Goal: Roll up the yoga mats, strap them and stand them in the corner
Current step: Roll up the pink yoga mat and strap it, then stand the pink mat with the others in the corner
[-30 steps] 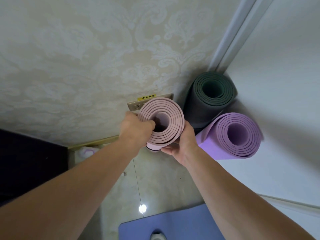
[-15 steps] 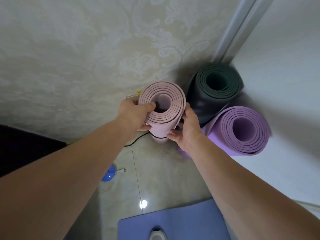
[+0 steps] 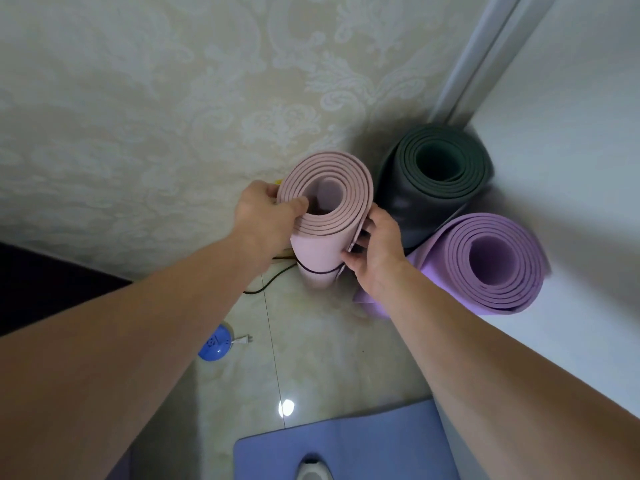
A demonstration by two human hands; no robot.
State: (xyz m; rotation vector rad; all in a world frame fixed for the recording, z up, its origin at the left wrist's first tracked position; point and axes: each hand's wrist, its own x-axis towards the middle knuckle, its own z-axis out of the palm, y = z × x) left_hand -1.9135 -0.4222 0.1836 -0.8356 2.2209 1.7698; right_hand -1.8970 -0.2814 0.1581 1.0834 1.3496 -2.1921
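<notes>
A rolled pink yoga mat (image 3: 325,199) stands upright against the patterned wall, with a dark strap (image 3: 317,270) around its lower part. My left hand (image 3: 266,213) grips its top rim, thumb inside the roll. My right hand (image 3: 375,251) holds its right side at the loose outer edge. To the right, a rolled dark grey mat (image 3: 436,178) stands in the corner. A rolled purple mat (image 3: 495,261) leans in front of it against the white wall.
A flat blue mat (image 3: 346,445) lies on the glossy tile floor below, with a shoe tip (image 3: 313,471) on it. A blue round device with a plug (image 3: 216,344) and a black cable (image 3: 266,285) lie on the floor at left. Dark furniture (image 3: 41,285) is at far left.
The pink mat has come down from being held in the air to standing by the wall beside the grey mat. Both hands stayed on it; the floor device came into view.
</notes>
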